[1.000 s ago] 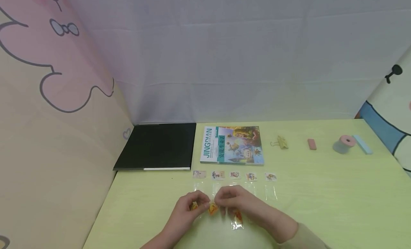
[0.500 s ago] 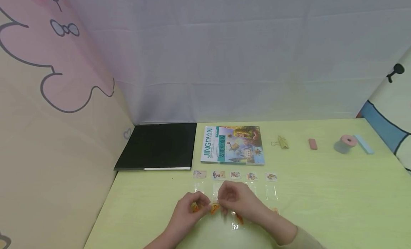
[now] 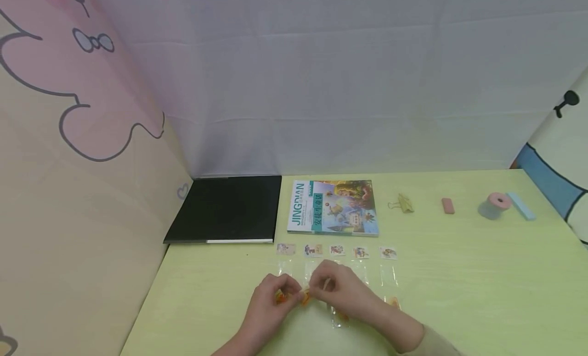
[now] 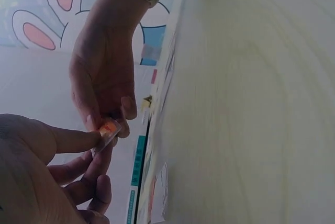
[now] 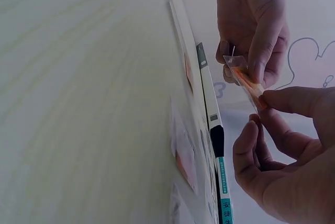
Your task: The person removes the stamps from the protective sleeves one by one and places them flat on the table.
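Between both hands is a small clear plastic bag (image 5: 246, 80) with an orange piece inside. My left hand (image 3: 271, 302) pinches one side of it between thumb and fingers. The thumb and forefinger of my right hand (image 3: 344, 289) pinch the bag at its other side, the fingertips of both hands nearly meeting. In the left wrist view the bag (image 4: 109, 129) is held up above the tabletop. Under my right forearm lies another clear bag (image 3: 337, 323), partly hidden. Some orange shows behind my left fingers, and another orange piece (image 3: 393, 302) lies beyond my right wrist.
Several small picture cards (image 3: 337, 250) lie in a row, with clear bags (image 3: 388, 275) in front of them. Behind are a black folder (image 3: 225, 208) and a book (image 3: 333, 208). To the right lie a binder clip (image 3: 404, 203), pink eraser (image 3: 447, 205), spool (image 3: 493, 206) and blue strip (image 3: 521, 206).
My right hand has shifted slightly up, then a little back left, its fingers still at the bag. The orange piece has tilted and shows less. My left hand has barely moved.
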Available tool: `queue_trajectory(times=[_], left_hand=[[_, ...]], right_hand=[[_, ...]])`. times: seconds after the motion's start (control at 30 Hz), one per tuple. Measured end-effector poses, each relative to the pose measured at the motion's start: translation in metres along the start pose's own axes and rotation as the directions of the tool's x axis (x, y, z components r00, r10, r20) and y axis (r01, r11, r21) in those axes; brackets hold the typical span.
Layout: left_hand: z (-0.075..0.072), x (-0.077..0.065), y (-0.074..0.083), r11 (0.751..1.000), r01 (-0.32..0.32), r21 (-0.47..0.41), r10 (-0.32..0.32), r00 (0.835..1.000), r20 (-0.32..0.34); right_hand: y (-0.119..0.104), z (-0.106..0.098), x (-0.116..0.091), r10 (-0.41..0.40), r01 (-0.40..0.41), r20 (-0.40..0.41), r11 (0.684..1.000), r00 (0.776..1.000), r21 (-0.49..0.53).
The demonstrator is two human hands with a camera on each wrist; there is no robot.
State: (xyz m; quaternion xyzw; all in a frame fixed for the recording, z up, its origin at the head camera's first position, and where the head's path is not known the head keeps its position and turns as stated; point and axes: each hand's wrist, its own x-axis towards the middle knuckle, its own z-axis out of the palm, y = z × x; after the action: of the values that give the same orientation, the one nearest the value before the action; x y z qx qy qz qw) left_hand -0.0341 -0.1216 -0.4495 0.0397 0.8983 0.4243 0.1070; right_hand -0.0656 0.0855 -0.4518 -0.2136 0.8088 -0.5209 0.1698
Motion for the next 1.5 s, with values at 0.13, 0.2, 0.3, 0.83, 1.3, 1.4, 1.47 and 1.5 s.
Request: queue_trajectory(times=[0.13,0.2,0.3,0.83,1.3,1.4,1.47,1.5], left_hand=[[0.001,-0.002,0.0,1.0,-0.025,0.01,0.025,1.0,-0.006],[0.001,-0.003,-0.001,0.999,-0.048,0.007,0.048,0.999,-0.007],[0.001,-0.005,-0.002,0.998,-0.057,0.003,0.057,0.998,0.002],[0.008,-0.017,-0.004,0.977,0.013,0.212,-0.019,0.999,0.026],[0.02,-0.023,-0.006,0.914,-0.112,0.389,0.135,0.99,-0.031],[0.021,-0.023,-0.004,0.915,-0.094,0.392,0.116,0.993,-0.031],[0.021,-0.023,-0.004,0.913,-0.09,0.399,0.113,0.993,-0.035],[0.021,-0.023,-0.004,0.911,-0.089,0.403,0.114,0.993,-0.038]], right_hand=[[0.003,-0.002,0.001,0.008,-0.009,-0.025,1.0,1.0,-0.013],[0.004,-0.004,0.002,0.022,-0.022,-0.035,1.0,0.999,0.008],[0.005,-0.01,0.003,0.061,-0.056,-0.073,0.996,0.995,0.067],[0.012,-0.01,0.005,0.164,-0.167,-0.063,0.985,0.984,-0.042],[0.005,0.012,0.008,0.173,-0.227,-0.155,0.847,0.973,-0.481],[0.005,0.016,0.008,0.155,-0.222,-0.169,0.816,0.973,-0.534],[0.005,0.017,0.008,0.138,-0.213,-0.175,0.807,0.975,-0.551],[0.004,0.017,0.008,0.131,-0.209,-0.177,0.804,0.975,-0.557]])
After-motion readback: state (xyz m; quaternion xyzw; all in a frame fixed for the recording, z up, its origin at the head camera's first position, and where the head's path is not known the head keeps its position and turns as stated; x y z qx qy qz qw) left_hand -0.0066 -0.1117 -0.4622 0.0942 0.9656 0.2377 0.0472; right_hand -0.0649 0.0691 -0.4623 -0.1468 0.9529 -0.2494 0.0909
